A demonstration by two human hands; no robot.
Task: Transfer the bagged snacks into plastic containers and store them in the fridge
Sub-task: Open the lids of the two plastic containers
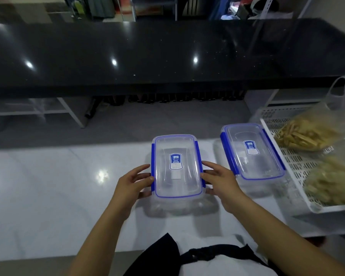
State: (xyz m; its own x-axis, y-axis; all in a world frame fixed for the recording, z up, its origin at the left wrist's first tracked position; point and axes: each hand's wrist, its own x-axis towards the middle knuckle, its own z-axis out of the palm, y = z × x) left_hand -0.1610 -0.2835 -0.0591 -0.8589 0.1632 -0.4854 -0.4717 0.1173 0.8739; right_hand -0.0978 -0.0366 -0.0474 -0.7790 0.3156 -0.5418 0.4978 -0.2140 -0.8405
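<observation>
A clear plastic container [176, 168] with a lid, blue side clips and a blue label sits on the white counter in front of me. My left hand [134, 181] grips its left side and my right hand [217, 179] grips its right side, fingers against the blue clips. A second, identical lidded container [251, 151] stands just to the right, touched by no hand. Two clear bags of snacks lie in a white tray: yellow sticks [305, 136] at the back, paler pieces [331, 181] nearer me.
The white perforated tray [283, 158] fills the right edge of the white counter [48, 186]. A glossy black countertop [147, 52] runs across behind, higher up. White shelf frames stand on the grey floor beyond the counter.
</observation>
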